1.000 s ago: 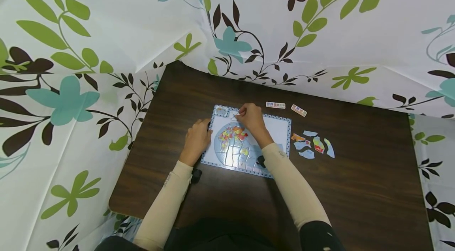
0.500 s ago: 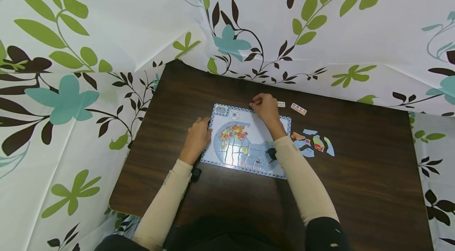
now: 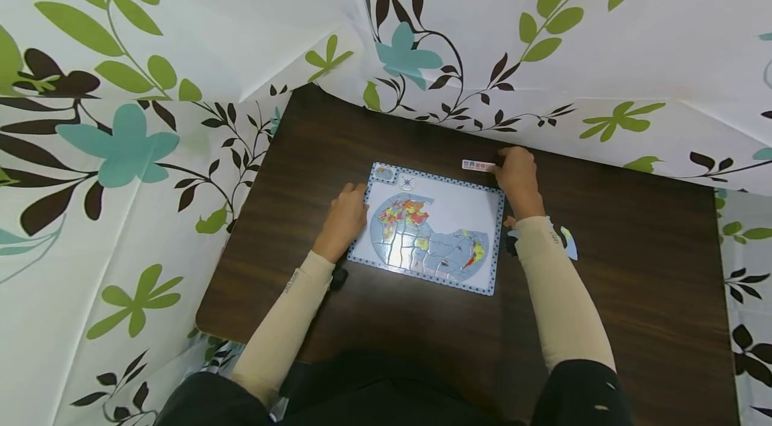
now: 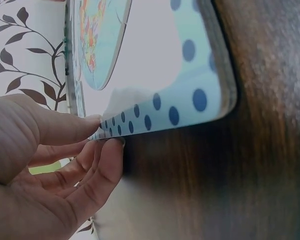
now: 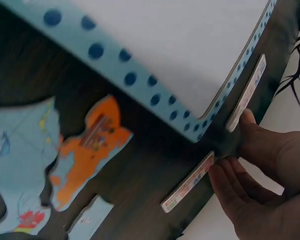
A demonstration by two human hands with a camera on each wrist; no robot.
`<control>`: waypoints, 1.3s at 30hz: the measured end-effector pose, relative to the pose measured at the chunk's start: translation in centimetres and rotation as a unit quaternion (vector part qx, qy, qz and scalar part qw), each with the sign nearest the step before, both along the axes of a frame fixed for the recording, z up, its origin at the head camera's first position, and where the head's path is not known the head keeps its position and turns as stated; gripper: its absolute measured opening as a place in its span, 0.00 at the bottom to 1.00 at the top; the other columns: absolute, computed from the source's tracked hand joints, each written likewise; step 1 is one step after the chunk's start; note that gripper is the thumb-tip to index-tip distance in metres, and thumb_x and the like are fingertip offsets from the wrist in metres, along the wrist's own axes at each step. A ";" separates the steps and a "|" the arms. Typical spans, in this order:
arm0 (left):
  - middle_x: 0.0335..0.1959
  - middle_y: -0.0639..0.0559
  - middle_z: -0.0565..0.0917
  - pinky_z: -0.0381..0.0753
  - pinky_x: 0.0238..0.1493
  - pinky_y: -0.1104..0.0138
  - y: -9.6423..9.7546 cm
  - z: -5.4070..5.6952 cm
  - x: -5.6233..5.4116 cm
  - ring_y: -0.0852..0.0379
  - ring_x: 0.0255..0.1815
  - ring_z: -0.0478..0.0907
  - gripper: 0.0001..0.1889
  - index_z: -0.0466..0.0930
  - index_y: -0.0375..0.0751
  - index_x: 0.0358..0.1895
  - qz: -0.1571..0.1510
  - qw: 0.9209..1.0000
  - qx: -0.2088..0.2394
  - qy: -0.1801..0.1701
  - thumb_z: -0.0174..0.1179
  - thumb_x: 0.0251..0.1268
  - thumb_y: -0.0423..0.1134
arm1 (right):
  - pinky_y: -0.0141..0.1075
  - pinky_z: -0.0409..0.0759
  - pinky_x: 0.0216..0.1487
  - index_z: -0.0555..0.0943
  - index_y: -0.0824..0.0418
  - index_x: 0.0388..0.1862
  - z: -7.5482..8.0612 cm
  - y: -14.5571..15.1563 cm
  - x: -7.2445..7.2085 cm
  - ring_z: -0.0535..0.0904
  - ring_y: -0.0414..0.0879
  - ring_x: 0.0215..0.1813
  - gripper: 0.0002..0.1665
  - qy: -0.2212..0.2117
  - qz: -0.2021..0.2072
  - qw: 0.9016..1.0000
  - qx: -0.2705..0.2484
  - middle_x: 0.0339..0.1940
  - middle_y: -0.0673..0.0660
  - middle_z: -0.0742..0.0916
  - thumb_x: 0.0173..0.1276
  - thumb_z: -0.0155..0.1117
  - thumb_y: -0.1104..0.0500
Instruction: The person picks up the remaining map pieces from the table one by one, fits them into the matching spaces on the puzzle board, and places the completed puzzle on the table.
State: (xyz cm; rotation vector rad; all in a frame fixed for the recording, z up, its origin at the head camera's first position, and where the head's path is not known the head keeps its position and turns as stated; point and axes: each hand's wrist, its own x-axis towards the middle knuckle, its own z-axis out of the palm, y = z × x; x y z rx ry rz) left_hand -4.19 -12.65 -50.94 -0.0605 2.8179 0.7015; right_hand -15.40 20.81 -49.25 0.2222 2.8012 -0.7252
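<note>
A world-map puzzle board with a dotted blue border lies on the table, its map partly filled with pieces. My left hand holds the board's left edge, and in the left wrist view the thumb lies on top with fingers bent beneath. Beyond the board's far right corner, my right hand reaches down to two printed title strips. One strip lies by the thumb tip; the other strip has its end at the fingertips. Thumb and fingers stay apart there. In the head view this hand hides one strip.
Loose puzzle pieces lie right of the board, among them an orange one and a blue one; the right forearm covers most of them in the head view. A leaf-patterned cloth borders the dark wooden table at the back.
My right hand has moved right, from the compass piece at the board's top, past its far edge, to the title strips. The left hand stays on the board's edge. The head view has shifted slightly.
</note>
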 end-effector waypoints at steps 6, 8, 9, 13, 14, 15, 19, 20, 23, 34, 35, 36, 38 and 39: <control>0.63 0.33 0.81 0.89 0.55 0.44 -0.3 0.4 0.0 0.33 0.57 0.87 0.24 0.75 0.33 0.73 0.006 1.000 0.000 -0.009 0.62 0.80 0.34 | 0.61 0.78 0.72 0.79 0.72 0.71 -0.3 0.2 0.2 0.74 0.73 0.73 0.28 -0.018 0.002 1.000 -0.010 0.74 0.75 0.74 0.78 0.70 0.60; 0.62 0.33 0.81 0.89 0.55 0.44 -0.4 0.5 0.0 0.32 0.57 0.87 0.24 0.74 0.33 0.74 0.005 1.000 0.005 -0.007 0.61 0.80 0.34 | 0.60 0.81 0.69 0.82 0.72 0.66 -0.5 0.1 0.4 0.77 0.71 0.70 0.23 -0.004 -0.001 1.000 -0.010 0.70 0.74 0.76 0.77 0.70 0.61; 0.62 0.33 0.81 0.89 0.55 0.44 -0.4 0.5 0.0 0.32 0.57 0.87 0.24 0.74 0.33 0.74 0.006 1.000 0.008 -0.008 0.61 0.80 0.35 | 0.60 0.82 0.67 0.84 0.72 0.63 -0.6 0.1 0.5 0.78 0.71 0.68 0.21 0.004 -0.002 1.000 -0.009 0.68 0.73 0.78 0.77 0.70 0.62; 0.62 0.34 0.81 0.89 0.55 0.44 -0.3 0.5 0.1 0.33 0.57 0.86 0.24 0.74 0.33 0.74 0.010 1.000 0.011 -0.012 0.61 0.80 0.35 | 0.58 0.85 0.61 0.85 0.73 0.58 -0.7 0.1 0.8 0.82 0.69 0.62 0.16 0.023 0.004 1.000 -0.012 0.63 0.73 0.81 0.78 0.68 0.63; 0.63 0.34 0.81 0.89 0.56 0.44 -0.3 0.5 0.2 0.33 0.57 0.86 0.24 0.75 0.33 0.74 0.011 1.000 0.011 -0.013 0.61 0.80 0.35 | 0.58 0.85 0.60 0.85 0.73 0.57 -0.7 0.1 0.9 0.83 0.69 0.61 0.16 0.025 0.007 1.000 -0.015 0.62 0.73 0.82 0.79 0.68 0.63; 0.63 0.34 0.81 0.89 0.56 0.44 -0.2 0.4 0.2 0.33 0.57 0.86 0.24 0.75 0.33 0.74 0.012 1.000 0.011 -0.013 0.62 0.80 0.35 | 0.58 0.86 0.58 0.85 0.73 0.57 -0.8 0.1 1.0 0.83 0.69 0.59 0.15 0.027 0.009 0.999 -0.018 0.61 0.73 0.82 0.79 0.68 0.63; 0.63 0.33 0.81 0.89 0.55 0.44 -0.2 0.4 0.3 0.32 0.57 0.87 0.24 0.75 0.33 0.73 0.012 1.000 0.010 -0.012 0.62 0.80 0.34 | 0.53 0.85 0.51 0.84 0.71 0.53 -1.0 0.5 1.0 0.84 0.63 0.51 0.13 0.030 -0.010 0.998 -0.051 0.53 0.71 0.85 0.78 0.69 0.62; 0.63 0.33 0.81 0.89 0.55 0.44 -0.2 0.4 0.3 0.32 0.57 0.87 0.24 0.75 0.33 0.73 0.011 1.000 0.009 -0.012 0.62 0.80 0.34 | 0.52 0.85 0.49 0.84 0.70 0.52 -1.1 0.7 0.9 0.83 0.62 0.49 0.12 0.029 -0.018 0.998 -0.062 0.51 0.70 0.85 0.78 0.69 0.62; 0.63 0.33 0.81 0.89 0.55 0.43 -0.1 0.5 0.3 0.32 0.57 0.87 0.24 0.75 0.33 0.73 0.009 1.000 0.008 -0.014 0.62 0.80 0.35 | 0.46 0.82 0.46 0.86 0.68 0.48 -1.4 1.1 0.8 0.82 0.57 0.46 0.11 0.030 -0.037 0.995 -0.086 0.48 0.68 0.87 0.79 0.69 0.59; 0.64 0.33 0.81 0.89 0.57 0.45 0.3 0.6 0.0 0.33 0.58 0.87 0.25 0.74 0.32 0.74 0.011 1.000 0.002 -0.022 0.62 0.80 0.35 | 0.28 0.87 0.39 0.87 0.67 0.49 -0.7 1.2 0.3 0.91 0.44 0.38 0.13 0.037 -0.045 0.980 -0.192 0.48 0.68 0.92 0.77 0.72 0.57; 0.63 0.32 0.81 0.89 0.57 0.45 0.4 0.6 0.0 0.33 0.58 0.87 0.24 0.74 0.32 0.74 0.011 1.000 0.002 -0.022 0.62 0.80 0.35 | 0.30 0.89 0.40 0.87 0.67 0.49 -0.6 1.0 0.3 0.91 0.42 0.37 0.12 0.031 -0.044 0.977 -0.206 0.48 0.67 0.92 0.76 0.72 0.58; 0.63 0.32 0.81 0.89 0.57 0.45 0.4 0.6 0.0 0.33 0.58 0.87 0.24 0.74 0.32 0.74 0.010 1.000 0.000 -0.022 0.62 0.80 0.34 | 0.32 0.90 0.42 0.86 0.68 0.50 -0.3 0.8 0.3 0.91 0.41 0.37 0.12 0.025 -0.041 0.975 -0.219 0.47 0.67 0.92 0.76 0.72 0.59; 0.63 0.32 0.81 0.90 0.56 0.45 0.4 0.7 0.0 0.33 0.58 0.87 0.24 0.74 0.32 0.73 0.008 1.000 -0.002 -0.018 0.63 0.79 0.34 | 0.36 0.92 0.46 0.86 0.69 0.51 0.1 0.4 0.3 0.90 0.39 0.35 0.12 0.011 -0.036 0.969 -0.246 0.46 0.66 0.92 0.76 0.71 0.61; 0.63 0.32 0.81 0.90 0.55 0.45 0.4 0.7 0.0 0.33 0.57 0.87 0.24 0.74 0.32 0.73 0.008 1.000 -0.002 -0.017 0.63 0.79 0.34 | 0.38 0.92 0.47 0.85 0.70 0.51 0.3 0.2 0.4 0.90 0.39 0.35 0.12 0.003 -0.034 0.966 -0.256 0.45 0.65 0.92 0.76 0.71 0.62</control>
